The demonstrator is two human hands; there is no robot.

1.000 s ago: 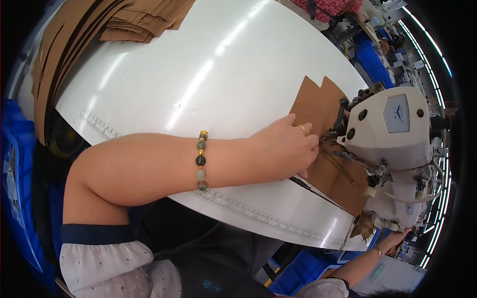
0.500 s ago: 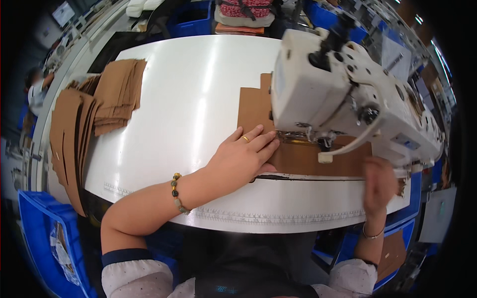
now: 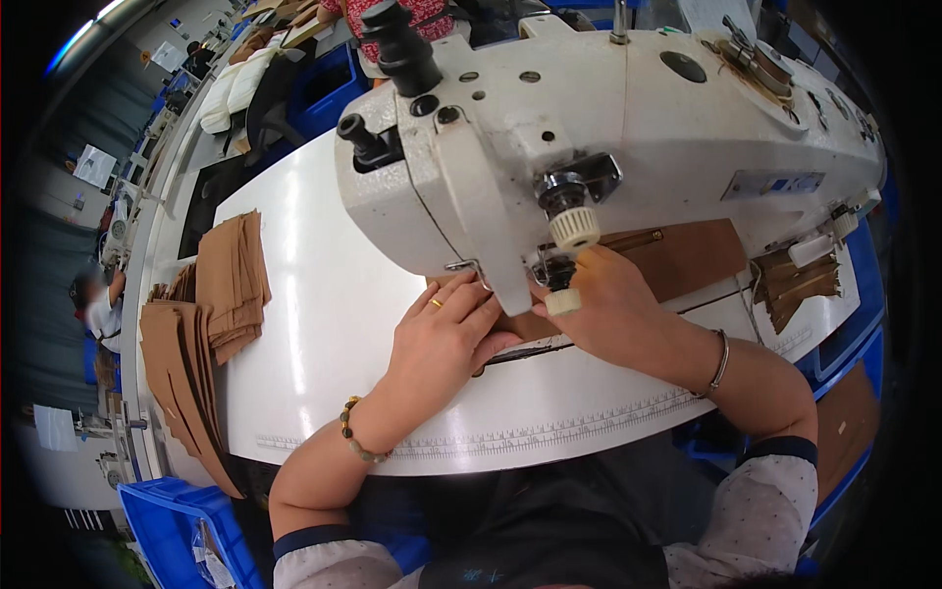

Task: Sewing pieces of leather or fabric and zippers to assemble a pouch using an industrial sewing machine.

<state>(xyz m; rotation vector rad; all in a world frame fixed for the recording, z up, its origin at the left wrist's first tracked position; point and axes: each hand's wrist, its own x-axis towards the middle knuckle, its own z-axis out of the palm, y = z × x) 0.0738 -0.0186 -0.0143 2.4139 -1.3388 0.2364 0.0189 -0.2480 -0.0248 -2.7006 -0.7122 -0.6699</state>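
Note:
A white industrial sewing machine [image 3: 662, 133] stands over a brown flat piece [image 3: 692, 250]. My left hand [image 3: 442, 344] lies on the left part of that piece, fingers apart and resting flat, their tips beside the machine's head and presser area. My right hand [image 3: 613, 304] is at the needle area behind the cream knobs, fingers bent and closed; their tips and anything between them are hidden. A small brown crumpled bundle [image 3: 793, 280] lies right of the piece.
Stacks of long brown pieces [image 3: 177, 373] lie at the white table's [image 3: 294, 412] left. Blue crates [image 3: 167, 506] stand at lower left, right and back. A person in red patterned clothing [image 3: 392, 20] is at the back, another person [image 3: 103, 314] at far left.
My right hand has moved up and leftward from the machine's right side to the needle area. My left hand stays on the brown piece. My view has swung, bringing the machine closer.

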